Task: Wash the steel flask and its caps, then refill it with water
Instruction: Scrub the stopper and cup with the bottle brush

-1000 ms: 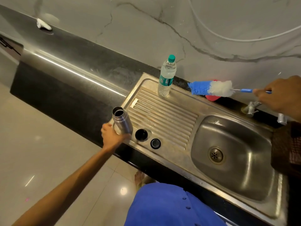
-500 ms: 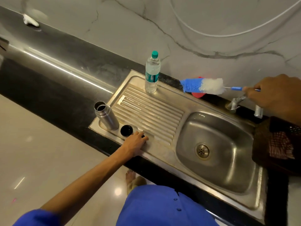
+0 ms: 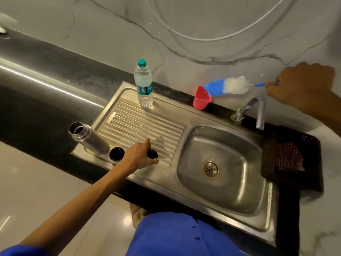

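Both hands reach over a stainless steel sink unit set in a black counter. At far left, the open steel flask stands upright and capless on the front corner of the ribbed draining board, with a round black cap lying just beside its base. Next, the left hand curls its fingers around a smaller black cap, holding it just above or on the board's ridges; which one cannot be told. Behind, a clear plastic water bottle with a green lid stands at the board's back edge. Further right, a red plastic cup sits on the counter, the basin lies below, and a metal tap rises behind it. At far right, the right hand grips the thin handle of a blue-and-white bottle brush, its bristles over the red cup.
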